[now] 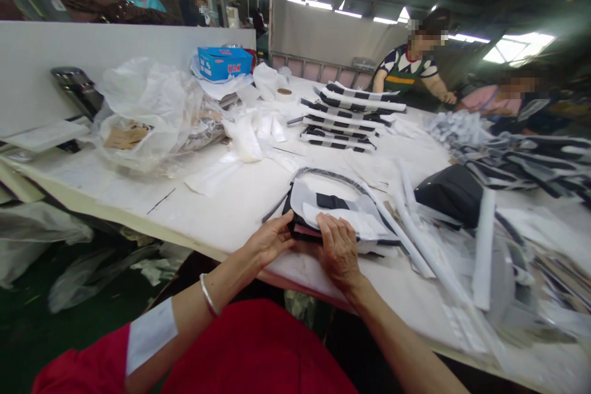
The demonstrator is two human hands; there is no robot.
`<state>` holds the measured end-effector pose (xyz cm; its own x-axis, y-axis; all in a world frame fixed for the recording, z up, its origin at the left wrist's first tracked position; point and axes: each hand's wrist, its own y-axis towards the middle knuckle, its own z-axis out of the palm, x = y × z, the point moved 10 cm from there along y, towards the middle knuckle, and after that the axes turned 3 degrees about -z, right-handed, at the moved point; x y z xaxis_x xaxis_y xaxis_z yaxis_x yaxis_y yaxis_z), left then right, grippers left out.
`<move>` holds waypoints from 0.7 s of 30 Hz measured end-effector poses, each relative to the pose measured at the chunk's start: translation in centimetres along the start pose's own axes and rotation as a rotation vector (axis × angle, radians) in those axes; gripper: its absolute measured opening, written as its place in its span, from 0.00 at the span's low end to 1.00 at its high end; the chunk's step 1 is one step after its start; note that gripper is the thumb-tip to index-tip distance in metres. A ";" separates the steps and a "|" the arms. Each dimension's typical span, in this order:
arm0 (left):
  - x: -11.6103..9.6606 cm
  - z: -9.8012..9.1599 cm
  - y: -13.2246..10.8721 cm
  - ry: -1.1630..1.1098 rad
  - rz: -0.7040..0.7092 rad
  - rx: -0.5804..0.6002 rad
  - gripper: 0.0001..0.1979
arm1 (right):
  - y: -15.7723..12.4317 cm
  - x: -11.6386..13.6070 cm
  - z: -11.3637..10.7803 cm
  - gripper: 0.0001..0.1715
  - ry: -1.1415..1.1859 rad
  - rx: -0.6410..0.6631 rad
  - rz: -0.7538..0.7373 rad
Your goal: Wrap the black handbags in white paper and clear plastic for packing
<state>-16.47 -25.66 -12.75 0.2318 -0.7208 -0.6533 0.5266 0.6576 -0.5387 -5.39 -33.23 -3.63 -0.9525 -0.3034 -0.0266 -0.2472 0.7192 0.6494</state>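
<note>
A black handbag (302,221) lies at the table's near edge, its front covered by white protective sheeting (364,221). A dark tab (332,201) shows through a gap in the sheeting, and a plastic-wrapped handle (330,172) arches behind. My left hand (273,237) grips the bag's left corner, thumb on top and fingers at the side. My right hand (339,246) is closed over the front edge, fingertips pressing the white sheeting; its thumb is hidden. A strip of pinkish material shows at the bag's front between my hands.
Wrapped black-and-white pieces (341,120) are stacked farther back. Clear plastic bags (148,104), a blue box (225,63) and a tape roll (284,93) sit left. White tubes (415,228), a black bag (450,194) and wrapped straps lie right. A co-worker (410,68) stands across the table.
</note>
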 end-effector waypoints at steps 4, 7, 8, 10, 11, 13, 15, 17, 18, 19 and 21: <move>-1.7 -0.6 -3.7 0.467 0.238 -0.053 0.24 | 0.6 -0.4 -0.4 0.30 0.023 0.016 0.016; -4.3 1.4 -8.1 1.099 0.710 -0.205 0.24 | 0.7 -0.3 -0.1 0.28 0.044 0.035 0.007; -4.4 3.1 -9.2 1.276 0.867 -0.196 0.25 | 0.7 -0.2 0.0 0.27 0.045 0.037 0.008; -3.4 6.4 -9.8 1.544 1.090 -0.101 0.28 | 0.9 -0.3 0.0 0.24 0.038 0.027 0.018; -2.8 7.5 -9.4 1.633 1.152 -0.055 0.31 | 1.0 -0.3 0.0 0.23 0.035 0.019 0.024; -2.4 8.9 -7.6 1.719 1.228 -0.012 0.32 | 1.3 -0.4 -0.2 0.21 0.033 0.008 0.034; -2.7 9.3 -5.8 1.736 1.269 -0.022 0.29 | 1.4 -0.5 -0.4 0.21 0.037 0.010 0.042; -2.9 9.3 -4.5 1.779 1.312 -0.045 0.27 | 1.5 -0.7 -0.2 0.22 0.043 0.027 0.052; -3.0 9.3 -4.1 1.819 1.344 -0.064 0.26 | 1.4 -0.8 -0.1 0.22 0.046 0.038 0.056; -3.0 9.2 -4.1 1.862 1.383 -0.088 0.25 | 1.4 -0.9 0.1 0.22 0.051 0.049 0.062; -2.9 8.9 -4.4 1.933 1.474 -0.135 0.24 | 1.3 -1.0 0.4 0.22 0.069 0.054 0.068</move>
<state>-12.19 -28.38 -3.76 -0.4786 0.8779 0.0171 0.7377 0.3914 0.5501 -4.84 -31.71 -3.06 -0.9534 -0.2937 0.0694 -0.1935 0.7713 0.6064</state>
